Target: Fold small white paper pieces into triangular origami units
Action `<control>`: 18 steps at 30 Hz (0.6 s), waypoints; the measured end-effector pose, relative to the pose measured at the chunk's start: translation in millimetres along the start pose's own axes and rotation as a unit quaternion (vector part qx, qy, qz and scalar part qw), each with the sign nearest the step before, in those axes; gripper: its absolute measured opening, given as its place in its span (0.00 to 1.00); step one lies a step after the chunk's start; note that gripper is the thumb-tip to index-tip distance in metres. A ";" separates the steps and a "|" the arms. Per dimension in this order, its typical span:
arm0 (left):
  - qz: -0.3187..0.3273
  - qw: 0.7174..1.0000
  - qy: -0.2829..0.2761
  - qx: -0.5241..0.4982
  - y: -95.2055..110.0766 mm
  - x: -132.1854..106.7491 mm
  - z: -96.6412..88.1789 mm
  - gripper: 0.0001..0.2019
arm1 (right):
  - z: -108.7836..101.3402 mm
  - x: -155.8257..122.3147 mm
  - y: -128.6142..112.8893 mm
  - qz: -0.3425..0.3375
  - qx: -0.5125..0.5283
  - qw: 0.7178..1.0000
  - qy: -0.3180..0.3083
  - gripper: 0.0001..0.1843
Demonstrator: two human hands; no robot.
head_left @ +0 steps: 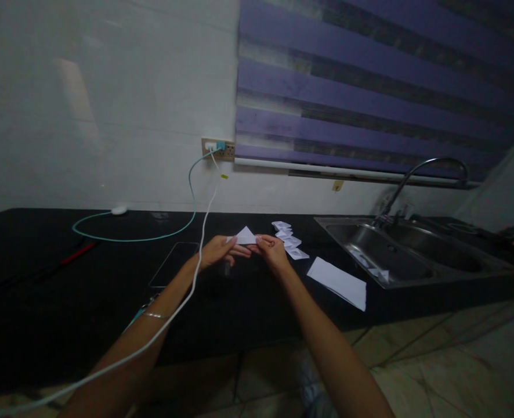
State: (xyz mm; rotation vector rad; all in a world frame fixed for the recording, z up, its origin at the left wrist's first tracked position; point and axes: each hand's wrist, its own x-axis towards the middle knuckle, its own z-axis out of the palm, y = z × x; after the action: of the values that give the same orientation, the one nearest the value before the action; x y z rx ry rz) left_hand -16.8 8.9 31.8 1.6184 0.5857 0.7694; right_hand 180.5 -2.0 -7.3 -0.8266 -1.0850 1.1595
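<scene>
Both of my hands hold one small white folded paper triangle (245,236) just above the black counter (43,278). My left hand (220,251) pinches its left corner with closed fingers. My right hand (271,249) pinches its right corner, fingers curled. A thin bracelet sits on my left forearm. Just right of my hands lie several small folded white paper pieces (289,239) in a loose row. A flat white sheet (339,282) lies further right, near the counter's front edge.
A dark phone (173,264) lies flat left of my hands. A white cable (196,255) and a teal cable (152,235) run from a wall socket (217,148). A steel sink (409,252) with a curved tap (431,174) is at right. A red pen-like object (78,253) lies left.
</scene>
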 end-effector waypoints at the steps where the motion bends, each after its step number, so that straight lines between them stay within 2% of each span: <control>1: -0.005 1.000 -0.015 -0.015 -0.1 -0.7 -1.2 0.27 | 0.0 0.4 0.3 -0.001 0.007 1.000 0.003 0.23; 3: -0.011 0.999 -0.029 -0.030 0.2 -1.9 -2.0 0.28 | 0.5 1.3 0.9 -0.007 0.012 1.000 0.010 0.22; 5: -0.016 0.999 -0.019 -0.031 1.3 -2.7 -0.1 0.27 | 1.3 2.1 1.6 -0.017 0.006 1.000 0.019 0.21; 7: -0.017 0.999 0.027 -0.032 2.5 -2.9 4.6 0.26 | 2.3 2.5 2.2 -0.036 -0.016 0.999 0.029 0.21; 10: -0.013 0.990 0.125 -0.069 4.3 -1.7 14.4 0.25 | 4.3 1.6 2.5 -0.078 -0.077 0.993 0.040 0.21; 12: -0.013 0.983 0.157 -0.095 6.2 -0.6 19.3 0.25 | 5.6 -0.1 1.9 -0.100 -0.116 0.988 0.032 0.21; 15: -0.010 0.981 0.166 -0.105 10.2 0.0 18.9 0.23 | 5.9 -2.3 -0.6 -0.103 -0.143 0.984 -0.004 0.22; 18: -0.017 0.983 0.162 -0.084 12.1 0.0 9.4 0.22 | 2.2 -1.7 -3.2 -0.062 -0.101 0.992 -0.038 0.23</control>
State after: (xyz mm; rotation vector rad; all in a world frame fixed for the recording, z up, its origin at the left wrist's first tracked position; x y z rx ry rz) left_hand -10.2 0.6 42.8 1.3344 0.7559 1.0396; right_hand 179.2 -4.5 -4.1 -0.8632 -1.3142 0.9962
